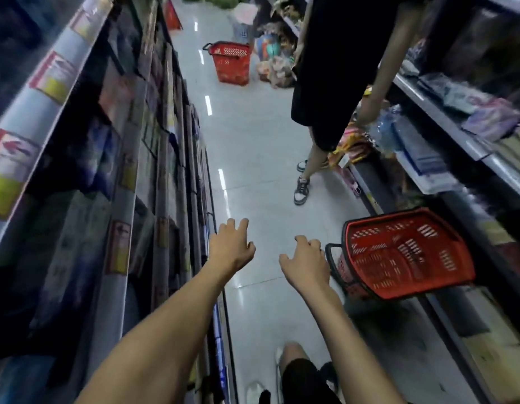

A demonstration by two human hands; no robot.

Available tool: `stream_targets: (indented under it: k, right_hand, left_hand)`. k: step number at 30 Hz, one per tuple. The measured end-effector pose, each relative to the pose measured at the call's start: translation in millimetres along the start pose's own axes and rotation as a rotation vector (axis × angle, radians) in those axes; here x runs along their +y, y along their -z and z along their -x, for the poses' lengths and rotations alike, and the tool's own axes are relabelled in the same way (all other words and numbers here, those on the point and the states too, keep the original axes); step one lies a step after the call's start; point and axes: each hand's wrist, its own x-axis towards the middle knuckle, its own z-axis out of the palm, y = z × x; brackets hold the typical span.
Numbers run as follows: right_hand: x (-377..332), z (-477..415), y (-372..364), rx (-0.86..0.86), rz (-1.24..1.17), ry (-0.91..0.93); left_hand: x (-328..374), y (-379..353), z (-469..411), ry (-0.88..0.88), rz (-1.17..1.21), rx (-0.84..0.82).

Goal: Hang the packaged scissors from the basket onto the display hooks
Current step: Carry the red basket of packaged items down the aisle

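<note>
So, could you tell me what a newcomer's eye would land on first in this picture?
Two bare hands reach forward low in the middle, the left hand and right hand, both holding nothing. Just right of them a red basket sits tilted by the shelf; a second red basket stands farther down the aisle, near a person in black.

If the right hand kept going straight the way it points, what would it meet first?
Probably nothing: the right hand points up the aisle over bare floor; the near basket sits off to its right. Depth is unclear.
</note>
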Motion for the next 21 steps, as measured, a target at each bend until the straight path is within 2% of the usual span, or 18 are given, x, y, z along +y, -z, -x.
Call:
stream_targets:
  k: [6, 11, 21]
  right_hand:
    - [-14.4, -127.1, 23.9, -0.014, -0.019, 0.123]
    - [-37.4, -248.2, 59.6, -0.07, 0.068, 0.23]
    - [-143.0, -475.9, 135.4, -0.083, 0.211, 0.458]
  left_hand:
    - [-13.7, 28.6, -115.1, -0.043, 0.052, 0.113]
    - [-31.8, 70.3, -216.4, -0.034, 0.028, 0.167]
    - [-66.8, 157.8, -391.0, 0.088, 0.06, 0.216]
